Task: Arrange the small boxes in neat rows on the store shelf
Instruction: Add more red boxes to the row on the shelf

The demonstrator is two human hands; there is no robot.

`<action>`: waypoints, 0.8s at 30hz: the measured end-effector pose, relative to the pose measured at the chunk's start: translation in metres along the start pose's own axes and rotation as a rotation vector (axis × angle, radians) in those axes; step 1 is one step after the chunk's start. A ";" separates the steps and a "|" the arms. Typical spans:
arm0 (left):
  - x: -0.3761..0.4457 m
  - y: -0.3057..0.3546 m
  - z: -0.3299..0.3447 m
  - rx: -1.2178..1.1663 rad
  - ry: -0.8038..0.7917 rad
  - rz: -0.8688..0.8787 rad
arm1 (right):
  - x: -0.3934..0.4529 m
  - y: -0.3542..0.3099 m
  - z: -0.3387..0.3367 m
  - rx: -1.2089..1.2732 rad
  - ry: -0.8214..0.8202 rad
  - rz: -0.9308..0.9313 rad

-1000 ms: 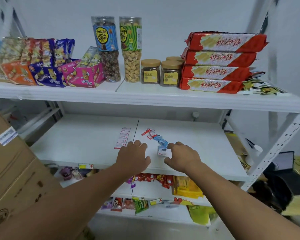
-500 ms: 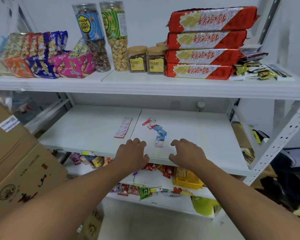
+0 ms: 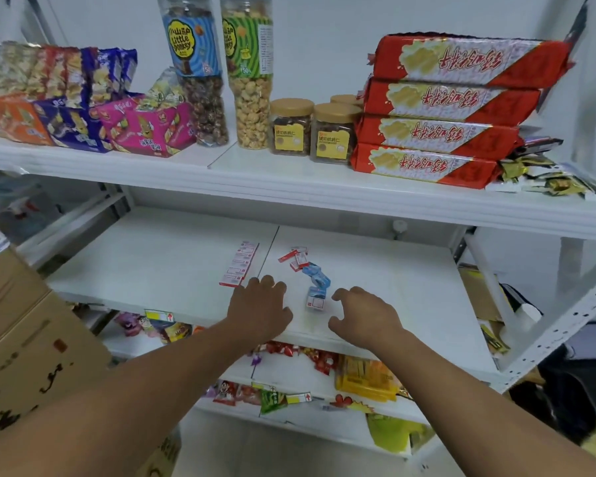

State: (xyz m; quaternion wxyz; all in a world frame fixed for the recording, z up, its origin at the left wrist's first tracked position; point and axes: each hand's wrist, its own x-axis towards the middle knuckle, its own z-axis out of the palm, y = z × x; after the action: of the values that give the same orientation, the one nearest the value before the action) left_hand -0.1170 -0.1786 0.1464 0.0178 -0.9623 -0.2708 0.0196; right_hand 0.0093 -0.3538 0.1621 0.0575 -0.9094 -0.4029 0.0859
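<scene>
Boxes (image 3: 315, 285) lay loose mid-shelf (image 3: 410, 287), blue ones strung toward the front, a red-edged row (image 3: 240, 265) just left. Both hands, left (image 3: 260, 309) and right (image 3: 363, 318), hovered either side of the nearest box, fingers loosely curled, holding nothing.

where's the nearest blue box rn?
Head view: blue box stands on the middle shelf near its front edge, between the left hand and right hand.

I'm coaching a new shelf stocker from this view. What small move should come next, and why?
Probably the right hand should pinch the nearest blue box and square it up. It stands just left of those fingers, heading a crooked blue string, while the red-and-white row already lies straight.
</scene>
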 end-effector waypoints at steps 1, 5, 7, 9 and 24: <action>0.007 -0.003 0.001 -0.015 0.012 0.007 | 0.007 -0.002 0.000 -0.007 0.006 0.007; 0.029 -0.019 0.015 -0.008 0.020 0.042 | 0.031 -0.011 0.003 -0.038 -0.025 0.038; 0.040 -0.029 0.023 -0.032 -0.003 0.064 | 0.041 -0.016 0.009 -0.040 -0.034 0.055; 0.050 -0.037 0.033 -0.057 -0.031 0.091 | 0.051 -0.020 0.016 -0.049 -0.039 0.061; 0.104 -0.048 0.071 -0.030 -0.089 0.102 | 0.123 -0.008 0.056 -0.006 -0.105 0.055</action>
State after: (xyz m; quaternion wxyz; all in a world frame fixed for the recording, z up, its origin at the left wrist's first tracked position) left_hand -0.0570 -0.0821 0.0749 -0.0099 -0.9732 -0.2221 0.0591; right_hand 0.0739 -0.2549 0.0953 0.0311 -0.9146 -0.3802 0.1338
